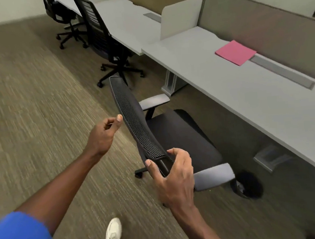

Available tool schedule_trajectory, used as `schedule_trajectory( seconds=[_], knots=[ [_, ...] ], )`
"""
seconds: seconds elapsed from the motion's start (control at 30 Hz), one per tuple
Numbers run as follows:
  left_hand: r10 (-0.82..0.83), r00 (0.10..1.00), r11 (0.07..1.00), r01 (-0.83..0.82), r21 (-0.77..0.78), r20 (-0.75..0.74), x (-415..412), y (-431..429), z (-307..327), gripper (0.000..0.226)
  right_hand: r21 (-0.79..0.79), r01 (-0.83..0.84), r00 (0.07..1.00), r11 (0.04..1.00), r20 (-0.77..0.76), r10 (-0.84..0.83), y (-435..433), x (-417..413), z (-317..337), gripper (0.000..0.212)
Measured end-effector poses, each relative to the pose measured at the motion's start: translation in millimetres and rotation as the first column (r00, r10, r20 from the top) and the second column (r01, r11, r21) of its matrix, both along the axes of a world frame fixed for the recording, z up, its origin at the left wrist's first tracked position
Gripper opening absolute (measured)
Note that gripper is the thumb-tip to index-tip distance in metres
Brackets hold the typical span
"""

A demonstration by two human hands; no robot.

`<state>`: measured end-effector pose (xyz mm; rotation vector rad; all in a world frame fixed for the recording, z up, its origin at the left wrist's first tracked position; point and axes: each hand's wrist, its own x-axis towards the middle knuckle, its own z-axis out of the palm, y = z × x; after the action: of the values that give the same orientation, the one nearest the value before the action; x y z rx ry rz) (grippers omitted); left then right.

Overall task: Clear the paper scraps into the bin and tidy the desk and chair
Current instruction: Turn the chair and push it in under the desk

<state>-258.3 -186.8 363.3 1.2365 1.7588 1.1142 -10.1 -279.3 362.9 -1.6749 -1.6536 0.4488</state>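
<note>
A black mesh-backed office chair (175, 131) with grey armrests stands on the carpet, turned toward the long white desk (246, 96). My right hand (174, 177) grips the near end of the chair's backrest top. Just left of the backrest's upper edge, my left hand (105, 133) hovers with curled fingers and holds nothing; whether it touches the chair is unclear. A pink paper folder (235, 52) lies flat on the desk by the partition. A black bin (249, 184) sits on the floor under the desk, behind the chair's right armrest, with something pale inside.
Two more black office chairs (106, 40) (62, 15) stand at the neighbouring desks to the far left. A white divider panel (180, 16) separates the desks. Grey desk legs (172, 83) stand beneath. My white shoe (112, 235) is on the carpet below.
</note>
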Motion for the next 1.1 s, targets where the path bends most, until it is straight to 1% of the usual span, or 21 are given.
schedule_trajectory(
  seconds=[0.1,0.2,0.33,0.4,0.47,0.53,0.57,0.6,0.67,0.83,0.97,1.1],
  knots=[
    [-0.028,0.999,0.999,0.029,0.019,-0.040,-24,37,4,0.095,0.080,0.061,0.996,0.995,0.053,-0.065,3,-22,15,0.069],
    [-0.098,0.989,0.995,0.101,0.026,-0.115,-49,73,3,0.099,0.114,0.137,0.979,0.984,0.135,-0.152,9,-48,23,0.071],
    [-0.199,0.954,0.970,0.224,0.093,-0.224,-72,114,4,0.120,0.078,0.274,0.922,0.958,0.263,-0.285,21,-81,21,0.069],
    [-0.272,0.908,0.944,0.316,0.094,-0.318,-78,131,7,0.126,0.048,0.349,0.871,0.936,0.353,-0.342,28,-90,13,0.068],
    [-0.333,0.827,0.908,0.410,0.082,-0.453,-83,144,7,0.123,0.033,0.411,0.820,0.911,0.424,-0.385,34,-93,5,0.068],
    [-0.391,0.712,0.855,0.515,0.056,-0.583,-85,155,2,0.119,0.040,0.449,0.786,0.892,0.458,-0.416,38,-91,-3,0.069],
    [-0.419,0.653,0.824,0.565,0.038,-0.631,-85,160,0,0.117,0.056,0.458,0.775,0.887,0.463,-0.430,40,-89,-6,0.068],
    [-0.441,0.615,0.798,0.602,0.028,-0.653,-82,164,-4,0.115,0.078,0.467,0.766,0.881,0.462,-0.447,42,-86,-8,0.067],
    [-0.450,0.596,0.777,0.629,0.038,-0.665,-74,169,-7,0.112,0.127,0.482,0.748,0.867,0.455,-0.482,46,-79,-12,0.063],
    [-0.398,0.539,0.755,0.652,0.069,-0.742,-71,186,-7,0.107,0.239,0.475,0.733,0.847,0.425,-0.531,68,-61,-14,0.058],
    [-0.356,0.547,0.748,0.653,0.120,-0.758,-69,198,-10,0.098,0.257,0.476,0.730,0.841,0.418,-0.541,82,-52,-18,0.055],
    [-0.354,0.534,0.740,0.662,0.118,-0.768,-60,205,-14,0.091,0.237,0.477,0.737,0.846,0.416,-0.532,91,-39,-22,0.051]
  ],
)
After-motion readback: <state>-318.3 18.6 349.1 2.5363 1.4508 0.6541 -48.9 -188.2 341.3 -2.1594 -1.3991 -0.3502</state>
